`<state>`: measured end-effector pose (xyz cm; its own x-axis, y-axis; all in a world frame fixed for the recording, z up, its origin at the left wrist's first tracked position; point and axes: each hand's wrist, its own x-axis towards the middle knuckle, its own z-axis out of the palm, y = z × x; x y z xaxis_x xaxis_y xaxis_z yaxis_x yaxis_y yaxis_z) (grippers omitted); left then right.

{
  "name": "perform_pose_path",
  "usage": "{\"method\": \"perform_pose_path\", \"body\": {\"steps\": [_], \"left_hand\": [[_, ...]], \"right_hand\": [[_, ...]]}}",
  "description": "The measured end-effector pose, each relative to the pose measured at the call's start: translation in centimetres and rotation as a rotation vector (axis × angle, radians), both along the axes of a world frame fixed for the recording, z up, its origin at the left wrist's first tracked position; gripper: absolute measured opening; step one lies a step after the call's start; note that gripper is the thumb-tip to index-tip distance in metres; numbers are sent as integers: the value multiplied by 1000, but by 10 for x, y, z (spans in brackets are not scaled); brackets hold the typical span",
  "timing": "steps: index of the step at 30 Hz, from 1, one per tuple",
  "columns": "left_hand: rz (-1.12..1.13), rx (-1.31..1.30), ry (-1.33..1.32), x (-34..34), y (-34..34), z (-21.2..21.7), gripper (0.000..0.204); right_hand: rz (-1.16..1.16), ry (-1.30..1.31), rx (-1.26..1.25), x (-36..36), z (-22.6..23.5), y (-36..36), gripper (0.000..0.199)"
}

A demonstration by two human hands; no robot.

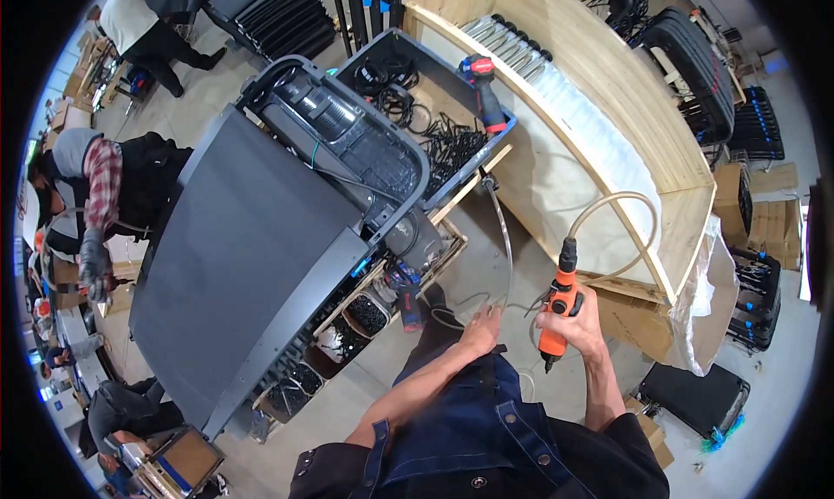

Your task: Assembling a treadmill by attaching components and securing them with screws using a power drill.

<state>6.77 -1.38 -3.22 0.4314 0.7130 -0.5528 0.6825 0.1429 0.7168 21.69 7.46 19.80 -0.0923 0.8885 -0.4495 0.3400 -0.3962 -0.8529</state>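
My right hand (pixel 577 323) is wrapped round an orange pneumatic screwdriver (pixel 559 312), held upright with its black tip pointing down. A clear air hose (pixel 638 202) loops from its top. Lower and to the left, my left hand (pixel 480 330) is closed at the end of a hanging hose (pixel 507 247); its fingers are partly hidden. To the left of my hands lies a large dark grey treadmill deck (pixel 252 238) with a black motor housing (pixel 347 138) at its far end.
Beyond the housing, a grey bin (pixel 465 173) holds black cables, with a red-and-black cordless driver (pixel 483 91) on its edge. Another driver (pixel 404 290) hangs by trays of screws (pixel 365 315). A wooden crate (pixel 678 247) with metal tubes stands right. Co-workers (pixel 113 186) are at left.
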Motion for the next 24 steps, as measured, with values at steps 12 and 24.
{"method": "perform_pose_path", "body": {"steps": [12,24], "left_hand": [[873,-341,-771,10,158,5,67],[643,-258,-737,90,275,7,30]], "right_hand": [[16,-150,142,-6,34,-11,31],[-111,179,45,42,-63,84,29]]}}
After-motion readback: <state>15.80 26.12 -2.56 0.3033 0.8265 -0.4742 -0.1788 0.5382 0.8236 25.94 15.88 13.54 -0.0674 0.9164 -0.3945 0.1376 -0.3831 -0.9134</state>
